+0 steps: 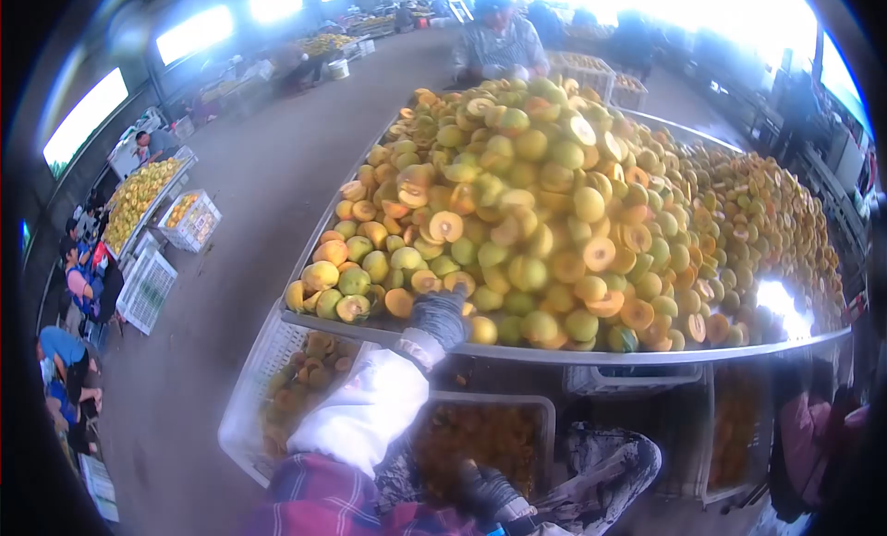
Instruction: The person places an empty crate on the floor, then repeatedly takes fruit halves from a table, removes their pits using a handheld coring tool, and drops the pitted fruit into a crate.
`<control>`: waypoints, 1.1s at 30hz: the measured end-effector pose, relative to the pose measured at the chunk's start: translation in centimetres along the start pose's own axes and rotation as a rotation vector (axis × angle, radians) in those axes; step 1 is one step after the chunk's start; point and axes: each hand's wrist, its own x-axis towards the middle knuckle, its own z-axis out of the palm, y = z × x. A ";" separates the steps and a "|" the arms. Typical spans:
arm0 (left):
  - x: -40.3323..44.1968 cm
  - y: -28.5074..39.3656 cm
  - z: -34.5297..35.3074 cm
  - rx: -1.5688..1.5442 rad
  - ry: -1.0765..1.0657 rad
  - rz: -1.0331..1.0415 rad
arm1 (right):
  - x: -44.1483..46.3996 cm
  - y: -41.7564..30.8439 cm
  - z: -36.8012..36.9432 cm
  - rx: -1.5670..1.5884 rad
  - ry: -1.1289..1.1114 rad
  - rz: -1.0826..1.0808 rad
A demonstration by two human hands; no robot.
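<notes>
Head view: a long metal-rimmed sorting table carries a big heap of yellow-green peaches, many of them cut in half with the reddish pit hollow showing, others with only their rounded skin side in sight. The left hand, in a grey knitted glove below a white sleeve, lies over the table's near edge, its fingers pointing into the front of the heap. Its fingertips meet a halved peach; the fingers look part bent, but I cannot tell whether they have closed around anything. The right hand, also gloved, is low down and blurred, over the near side of a crate of fruit below the table; how far it is open, or whether it has hold of a piece, cannot be made out. A patterned trouser leg is bent just to the right of that crate, and a white plastic crate with more fruit stands to its left. Across the table a co-worker faces the heap, and farther off at left another table bears a second pile of fruit
</notes>
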 end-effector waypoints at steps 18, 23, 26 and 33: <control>-19.7 1.4 4.2 -1.896 0.157 -0.444 | -4.0 -4.4 2.7 -0.676 0.601 -0.814; -20.5 2.0 5.4 -1.826 0.088 -0.491 | -2.9 -3.7 3.0 -0.674 0.568 -0.591; -20.2 3.5 1.4 -1.895 -0.137 -0.597 | -2.3 -3.0 2.8 -0.646 0.513 -0.662; -20.8 5.1 1.6 -2.064 -0.050 -1.196 | -2.7 -3.0 4.1 -0.400 0.468 -0.525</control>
